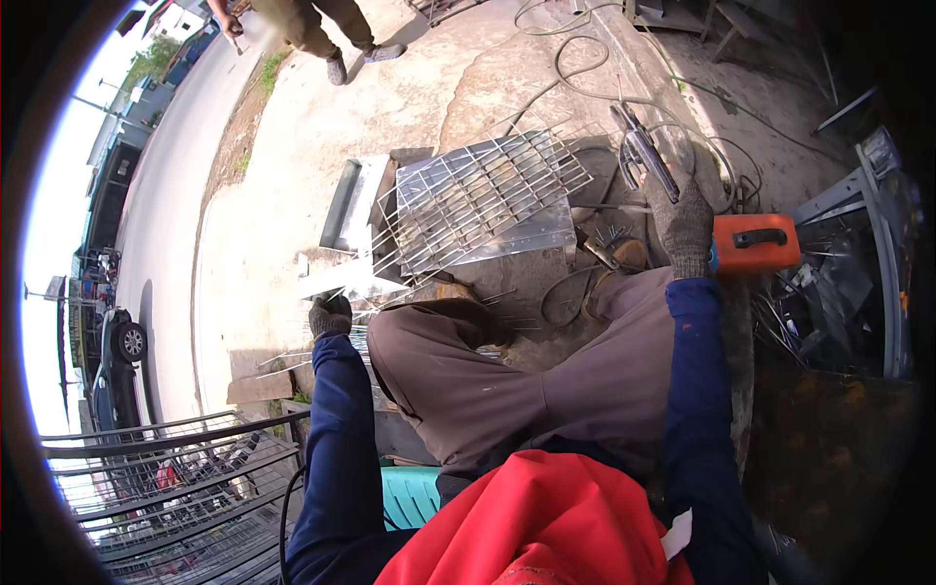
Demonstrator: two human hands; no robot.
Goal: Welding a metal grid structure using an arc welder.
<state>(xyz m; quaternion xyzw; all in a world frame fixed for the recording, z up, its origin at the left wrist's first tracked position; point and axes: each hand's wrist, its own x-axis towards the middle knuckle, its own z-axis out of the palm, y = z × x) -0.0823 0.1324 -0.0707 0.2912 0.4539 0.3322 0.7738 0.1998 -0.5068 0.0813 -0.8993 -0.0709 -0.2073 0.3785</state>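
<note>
My right hand (pixel 681 226), in a grey knit glove, is closed round a welding electrode holder (pixel 643 146) whose jaws point away from me. My left hand (pixel 331 316), in a dark glove, is curled beside the bright near-left corner of the work; what its fingers hold, if anything, is hidden. Between and beyond my hands, a welded wire grid (pixel 478 200) lies slanted over a shiny metal sheet (pixel 531 237). Thin metal rods (pixel 283 364) stick out near my left hand. The grid's far right corner is well short of the electrode holder.
An orange case (pixel 756 243) with a black handle stands right of my right hand. Cables (pixel 585 73) loop over the concrete ahead. Metal frames (pixel 877 253) and scrap crowd the right. Another person (pixel 331 34) stands at far left. A metal rack (pixel 185 487) is at lower left.
</note>
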